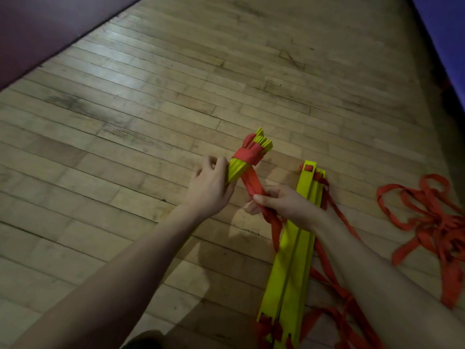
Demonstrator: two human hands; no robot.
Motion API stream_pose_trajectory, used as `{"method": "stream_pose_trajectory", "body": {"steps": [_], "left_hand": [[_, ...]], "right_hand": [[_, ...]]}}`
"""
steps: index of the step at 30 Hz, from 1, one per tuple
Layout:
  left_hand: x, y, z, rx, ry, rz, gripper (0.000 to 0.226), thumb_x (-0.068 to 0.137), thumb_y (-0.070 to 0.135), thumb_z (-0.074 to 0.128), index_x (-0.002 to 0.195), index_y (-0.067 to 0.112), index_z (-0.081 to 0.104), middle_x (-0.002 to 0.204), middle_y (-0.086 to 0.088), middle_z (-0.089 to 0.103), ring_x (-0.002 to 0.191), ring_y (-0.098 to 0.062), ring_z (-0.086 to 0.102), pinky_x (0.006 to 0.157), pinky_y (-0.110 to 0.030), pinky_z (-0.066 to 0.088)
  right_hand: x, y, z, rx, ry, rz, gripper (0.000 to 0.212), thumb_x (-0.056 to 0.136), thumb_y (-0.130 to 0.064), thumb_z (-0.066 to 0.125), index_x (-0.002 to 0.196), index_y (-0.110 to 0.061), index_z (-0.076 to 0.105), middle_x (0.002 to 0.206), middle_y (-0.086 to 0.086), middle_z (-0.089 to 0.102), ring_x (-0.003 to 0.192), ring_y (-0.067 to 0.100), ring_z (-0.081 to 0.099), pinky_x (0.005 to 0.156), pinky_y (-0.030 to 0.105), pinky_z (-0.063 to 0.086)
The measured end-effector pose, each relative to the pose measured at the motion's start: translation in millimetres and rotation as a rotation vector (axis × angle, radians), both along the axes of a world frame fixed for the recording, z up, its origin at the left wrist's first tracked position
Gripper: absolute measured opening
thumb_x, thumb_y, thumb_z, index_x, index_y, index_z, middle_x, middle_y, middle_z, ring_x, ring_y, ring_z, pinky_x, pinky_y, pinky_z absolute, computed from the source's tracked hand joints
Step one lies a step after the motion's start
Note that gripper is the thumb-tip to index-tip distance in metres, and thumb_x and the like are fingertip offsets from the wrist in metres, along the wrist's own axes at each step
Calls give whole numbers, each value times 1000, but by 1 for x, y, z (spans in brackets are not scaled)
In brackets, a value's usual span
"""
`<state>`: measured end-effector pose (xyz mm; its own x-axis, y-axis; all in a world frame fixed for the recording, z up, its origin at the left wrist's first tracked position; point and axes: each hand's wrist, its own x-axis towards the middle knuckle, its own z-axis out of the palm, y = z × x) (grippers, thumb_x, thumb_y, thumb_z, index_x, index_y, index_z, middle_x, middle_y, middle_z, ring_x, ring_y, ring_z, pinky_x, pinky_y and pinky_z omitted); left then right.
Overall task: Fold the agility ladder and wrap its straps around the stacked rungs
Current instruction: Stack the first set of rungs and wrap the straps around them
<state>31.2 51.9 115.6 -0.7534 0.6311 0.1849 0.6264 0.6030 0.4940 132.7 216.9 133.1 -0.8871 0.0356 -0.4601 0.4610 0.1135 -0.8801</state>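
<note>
We noted our left hand (210, 187) clasping the stacked rungs (245, 157), right hand (279, 204) pinching the strap (254, 185); wrapping begun, loose straps (427, 220) left.

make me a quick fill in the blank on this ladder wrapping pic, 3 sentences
1. The left hand grips the bundle of yellow rungs, and the right hand pinches a ____ strap.
2. The strap already circles the bundle near its ____ end.
3. A second stack of rungs lies on the ____ floor.

Missing words: red; far; wooden
</note>
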Motion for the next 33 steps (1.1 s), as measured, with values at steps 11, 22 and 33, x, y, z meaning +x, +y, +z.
{"method": "stream_pose_trajectory", "body": {"steps": [11, 22, 33], "left_hand": [[-9, -2, 5, 248, -675, -96, 38, 85, 36, 63, 106, 18, 37, 95, 3, 54, 86, -16, 56, 76, -34, 48], [-5, -7, -2, 147, -599, -92, 36, 78, 35, 74, 100, 12, 56, 86, -1, 58, 79, -18, 56, 68, -36, 48], [10, 17, 0, 286, -479, 23, 36, 85, 28, 68, 99, 20, 35, 72, 8, 51, 64, -14, 51, 60, -36, 46]], "right_hand": [[-9, -11, -6, 96, 68, -262, 32, 93, -38, 54, 79, -11, 63, 57, 1, 48, 47, 8, 40, 46, 19, 32], [-9, -14, -15, 198, 133, -388, 30, 95, -30, 55, 74, -9, 61, 49, -6, 39, 47, 10, 33, 51, 29, 28], [-24, -14, -7, 229, 98, -513, 43, 98, -35, 48, 69, -9, 65, 48, 1, 51, 40, 11, 46, 44, 23, 39]]}}
